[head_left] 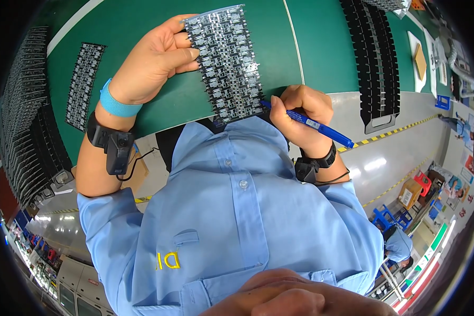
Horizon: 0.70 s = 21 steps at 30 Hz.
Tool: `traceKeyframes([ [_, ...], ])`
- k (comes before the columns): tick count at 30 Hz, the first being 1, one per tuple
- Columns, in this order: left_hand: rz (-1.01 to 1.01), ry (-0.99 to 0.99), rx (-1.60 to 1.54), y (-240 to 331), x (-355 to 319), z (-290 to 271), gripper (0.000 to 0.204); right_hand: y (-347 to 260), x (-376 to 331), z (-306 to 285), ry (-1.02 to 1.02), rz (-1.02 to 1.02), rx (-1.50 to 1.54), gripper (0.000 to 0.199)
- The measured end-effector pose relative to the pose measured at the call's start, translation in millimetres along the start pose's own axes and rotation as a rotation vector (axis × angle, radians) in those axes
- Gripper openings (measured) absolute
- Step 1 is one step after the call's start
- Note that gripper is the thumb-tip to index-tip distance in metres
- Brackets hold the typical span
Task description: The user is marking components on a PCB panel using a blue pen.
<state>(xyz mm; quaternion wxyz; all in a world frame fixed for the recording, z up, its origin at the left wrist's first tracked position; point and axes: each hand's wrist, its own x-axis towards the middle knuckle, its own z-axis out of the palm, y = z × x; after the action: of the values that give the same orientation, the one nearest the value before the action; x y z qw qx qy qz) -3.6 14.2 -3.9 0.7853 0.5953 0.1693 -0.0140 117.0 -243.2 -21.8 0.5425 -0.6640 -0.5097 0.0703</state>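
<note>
A dark circuit board panel (226,66), with rows of small printed boards and jagged edges, is tilted up over the green tabletop. My left hand (160,58) pinches its upper left edge, thumb on the face and fingers curled behind. In my right hand (306,113) is a blue marker pen (326,131), its tip pointing at the panel's lower right edge. Whether the tip touches the panel I cannot tell. A blue band circles my left wrist, and dark devices are strapped to both wrists.
Another circuit board panel (85,84) lies on the green tabletop (321,63) to the left. Many panels stand in a black rack (29,121) at the far left. A black slotted rack (379,68) stands on the right, overhanging the table's near edge. A pale cord (294,37) crosses the tabletop.
</note>
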Motion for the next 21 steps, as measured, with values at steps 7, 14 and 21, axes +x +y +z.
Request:
traceKeyframes([
  [7, 0.004, -0.004, 0.0, 0.3, -0.9, -1.7, 0.05, -8.8, 0.3, 0.2, 0.06, 0.097, 0.075, 0.03],
  [14, 0.005, -0.012, -0.014, 0.8, -0.3, 0.3, 0.052, -10.5, 7.0, 0.6, 0.068, 0.112, 0.071, 0.028],
  [21, -0.011, 0.002, -0.047, -1.1, 0.4, -0.2, 0.053, -3.9, 6.0, 3.5, 0.062, 0.124, 0.072, 0.028],
])
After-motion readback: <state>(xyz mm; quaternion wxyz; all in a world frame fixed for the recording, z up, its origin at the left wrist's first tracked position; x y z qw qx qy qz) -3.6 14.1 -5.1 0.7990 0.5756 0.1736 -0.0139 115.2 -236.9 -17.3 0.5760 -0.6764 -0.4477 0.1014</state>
